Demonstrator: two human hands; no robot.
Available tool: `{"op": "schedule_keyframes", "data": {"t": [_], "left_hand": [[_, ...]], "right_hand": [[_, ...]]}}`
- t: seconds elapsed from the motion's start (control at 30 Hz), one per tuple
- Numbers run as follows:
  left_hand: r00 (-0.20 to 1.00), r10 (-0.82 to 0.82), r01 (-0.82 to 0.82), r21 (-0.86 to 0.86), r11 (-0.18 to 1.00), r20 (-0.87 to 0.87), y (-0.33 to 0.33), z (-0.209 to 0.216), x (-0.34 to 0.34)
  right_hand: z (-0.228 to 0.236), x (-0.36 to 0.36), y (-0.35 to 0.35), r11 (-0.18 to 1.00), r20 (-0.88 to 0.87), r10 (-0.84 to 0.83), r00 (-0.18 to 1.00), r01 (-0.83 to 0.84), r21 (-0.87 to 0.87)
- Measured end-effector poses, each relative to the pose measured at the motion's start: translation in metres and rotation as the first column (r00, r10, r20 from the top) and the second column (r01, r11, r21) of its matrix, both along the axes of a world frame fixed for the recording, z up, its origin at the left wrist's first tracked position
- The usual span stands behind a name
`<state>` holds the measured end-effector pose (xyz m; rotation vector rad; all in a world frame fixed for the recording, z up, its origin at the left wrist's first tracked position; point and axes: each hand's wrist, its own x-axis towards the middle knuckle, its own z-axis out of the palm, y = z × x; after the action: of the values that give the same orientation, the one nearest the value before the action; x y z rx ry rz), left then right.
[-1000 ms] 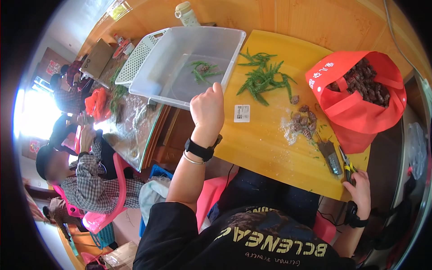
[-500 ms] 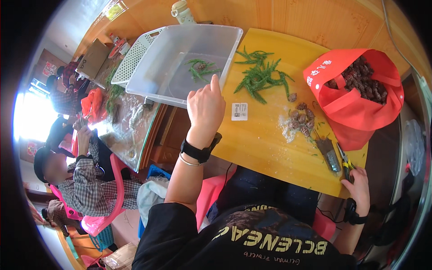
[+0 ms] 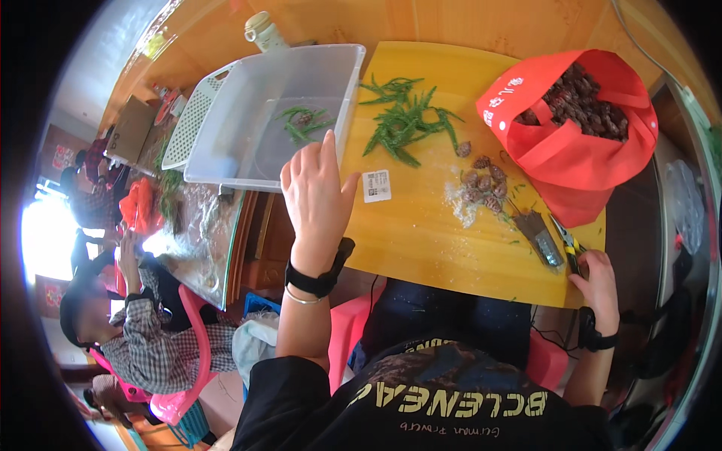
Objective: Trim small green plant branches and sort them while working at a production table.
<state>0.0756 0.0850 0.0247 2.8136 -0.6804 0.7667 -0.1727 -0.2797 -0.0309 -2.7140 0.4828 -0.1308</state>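
Note:
My left hand [image 3: 316, 199] reaches over the near right corner of the clear plastic bin [image 3: 248, 98], fingers stretched and thumb apart, nothing in it. Inside the bin lies a green sprig with a pine cone [image 3: 303, 119]. At the table's right edge my right hand [image 3: 599, 286] is closed around the black-and-yellow handles of the pliers [image 3: 569, 244], whose jaws rest on the tabletop. Beside them is a bundle of wire stems in a dark wrapper [image 3: 538, 239]. Several small pine cones [image 3: 483, 186] sit farther in, and green sprigs [image 3: 404, 124] are heaped beyond.
A red bag [image 3: 575, 143] full of pine cones stands at the right of the yellow table [image 3: 421, 233]. A white label [image 3: 377, 186] lies mid-table. Behind the bin is a lidded cup [image 3: 265, 34]. Another person [image 3: 150, 331] sits at a glass-topped table on the left.
My left hand has opened from a pointing shape, its fingers now extended and the thumb spread. My right hand stays on the pliers. The whole view has shifted slightly.

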Motion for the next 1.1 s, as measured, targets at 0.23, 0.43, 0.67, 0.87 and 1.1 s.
{"op": "schedule_keyframes", "data": {"t": [0.23, 0.43, 0.67, 0.87, 1.1], "left_hand": [[0.681, -0.654, 0.454, -0.511, 0.73, -0.329, -0.049, -0.007, -0.028], [0.846, -0.341, 0.306, -0.152, 0.94, -0.409, -0.069, -0.073, 0.034], [0.778, -0.148, 0.201, 0.018, 0.979, -0.61, -0.085, -0.079, 0.039], [0.844, -0.129, 0.192, 0.068, 0.979, -0.52, -0.076, -0.084, 0.04], [0.953, -0.24, 0.197, -0.221, 0.955, -0.185, -0.073, -0.074, 0.042]], "right_hand": [[0.036, 0.027, 0.021, 0.982, 0.111, 0.092, 0.99, -0.108, 0.153], [0.05, 0.089, 0.071, 0.879, 0.079, 0.427, 0.901, -0.434, 0.195], [-0.003, 0.148, 0.104, 0.824, 0.022, 0.565, 0.825, -0.563, -0.069], [-0.015, 0.15, 0.121, 0.837, 0.017, 0.537, 0.843, -0.53, -0.134], [-0.016, 0.124, 0.11, 0.757, 0.102, 0.65, 0.753, -0.653, -0.008]]}}
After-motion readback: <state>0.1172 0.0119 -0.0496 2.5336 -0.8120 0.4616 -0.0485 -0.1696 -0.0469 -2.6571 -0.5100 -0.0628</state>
